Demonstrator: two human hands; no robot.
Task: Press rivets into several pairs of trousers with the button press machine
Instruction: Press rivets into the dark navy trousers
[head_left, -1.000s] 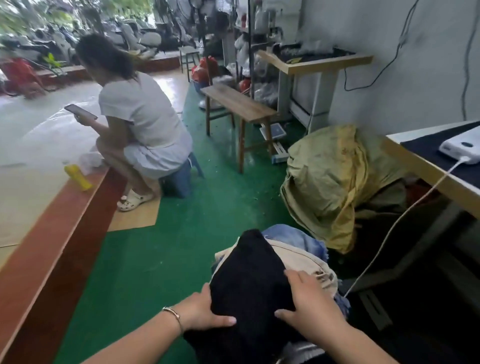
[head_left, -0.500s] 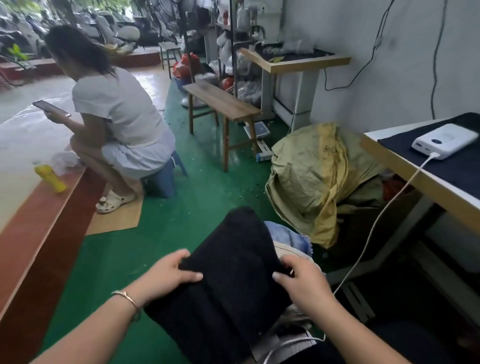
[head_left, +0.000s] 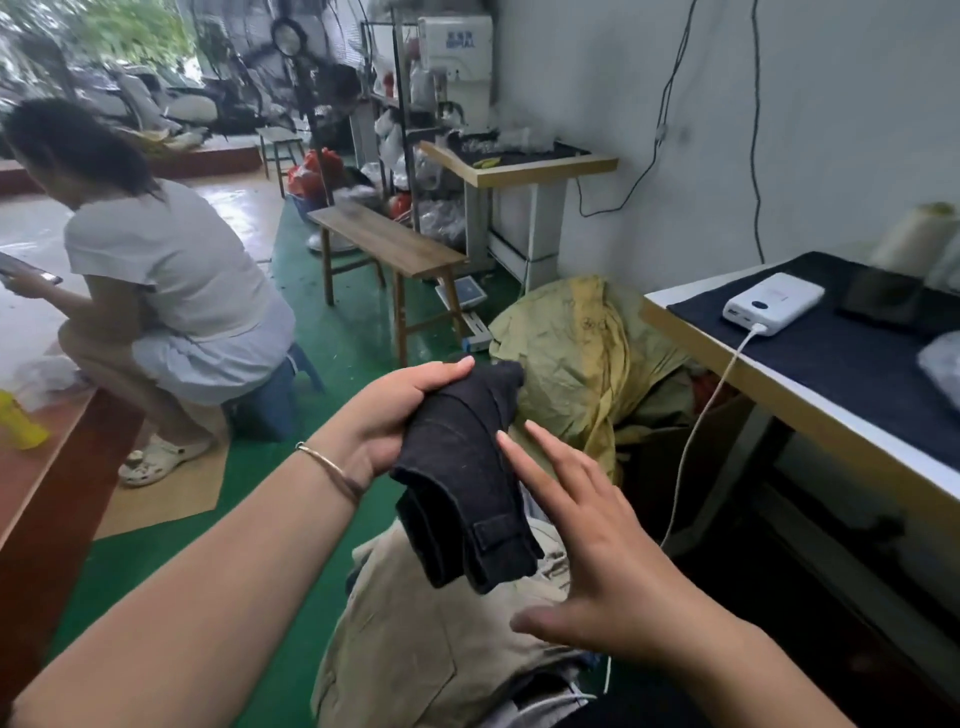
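Note:
A folded pair of black trousers (head_left: 467, 467) hangs in the air above a pile. My left hand (head_left: 395, 410) grips it from the left, fingers curled over its top edge. My right hand (head_left: 587, 561) is just to its right, fingers straight and spread, fingertips close to the cloth; whether they touch it I cannot tell. Below lies a pair of beige trousers (head_left: 426, 639) on top of the pile. No button press machine can be made out.
A worktable (head_left: 769, 384) with dark cloth at the right carries a white power bank (head_left: 771, 302) with a cable hanging down. A yellow-green sack (head_left: 576, 358) sits on the green floor. A person (head_left: 171, 291) squats at left. A wooden bench (head_left: 389, 244) stands behind.
My left hand has lifted the black trousers up off the pile, uncovering the beige pair. My right hand has let go of the cloth and opened beside it.

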